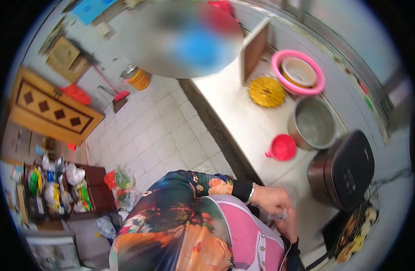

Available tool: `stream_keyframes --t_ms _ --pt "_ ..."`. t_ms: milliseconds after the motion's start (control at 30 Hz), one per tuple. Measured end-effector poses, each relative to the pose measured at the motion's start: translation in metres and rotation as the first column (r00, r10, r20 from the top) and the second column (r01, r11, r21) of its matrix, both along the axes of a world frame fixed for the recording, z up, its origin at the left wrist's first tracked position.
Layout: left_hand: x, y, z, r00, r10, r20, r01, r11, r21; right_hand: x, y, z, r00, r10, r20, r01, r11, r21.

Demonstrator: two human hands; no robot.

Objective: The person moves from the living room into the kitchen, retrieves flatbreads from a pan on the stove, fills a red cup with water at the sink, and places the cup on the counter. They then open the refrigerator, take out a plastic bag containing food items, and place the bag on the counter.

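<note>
Both hands meet at the counter's edge, low on the right of the head view. My left hand [269, 199], with a bracelet at the wrist, has its fingers closed on a clear plastic bag [278, 215]. My right hand [289, 225] touches the same crumpled plastic from the other side, its fingers drawn together. What is inside the plastic cannot be made out. A red plastic ladle or cup [283, 147] stands on the white counter above my hands, beside a deep metal pot [314, 122]. To the right is a dark rice cooker [344, 172].
Farther along the counter are a yellow ribbed dish [267, 91], a pink basin [321, 73] with bowls nested in it, and an upright board [256, 50]. A tray of food [356, 233] lies at lower right. A shelf of bagged goods [92, 186] stands at left.
</note>
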State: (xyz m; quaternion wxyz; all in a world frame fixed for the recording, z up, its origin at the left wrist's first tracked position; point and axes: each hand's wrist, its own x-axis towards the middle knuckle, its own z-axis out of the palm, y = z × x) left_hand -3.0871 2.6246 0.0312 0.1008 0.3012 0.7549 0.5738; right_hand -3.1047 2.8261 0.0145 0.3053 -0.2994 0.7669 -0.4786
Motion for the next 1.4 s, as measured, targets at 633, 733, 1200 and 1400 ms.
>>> stream_keyframes --t_ms 633,733,1200,1400 --pt "0.319 -0.434 -0.128 0.301 0.581 0.756 -0.945 0.289 0.154 0.142 -0.512 0.007 0.643 0.583 -0.497 -0.686 0.726 -0.036" --pt "0.341 -0.479 -0.127 0.159 0.656 0.738 -0.984 0.162 0.067 0.197 -0.578 0.016 0.439 0.841 -0.318 -0.815 0.521 0.254" --pt "0.401 -0.844 -0.133 0.166 0.414 0.895 -0.983 0.142 0.117 0.163 -0.938 -0.162 0.2 0.304 0.931 -0.329 0.916 -0.228" --pt "0.445 -1.029 -0.187 0.003 0.227 0.974 -0.892 -0.44 0.105 0.151 -1.109 -0.165 0.221 0.111 0.969 -0.296 0.954 -0.042"
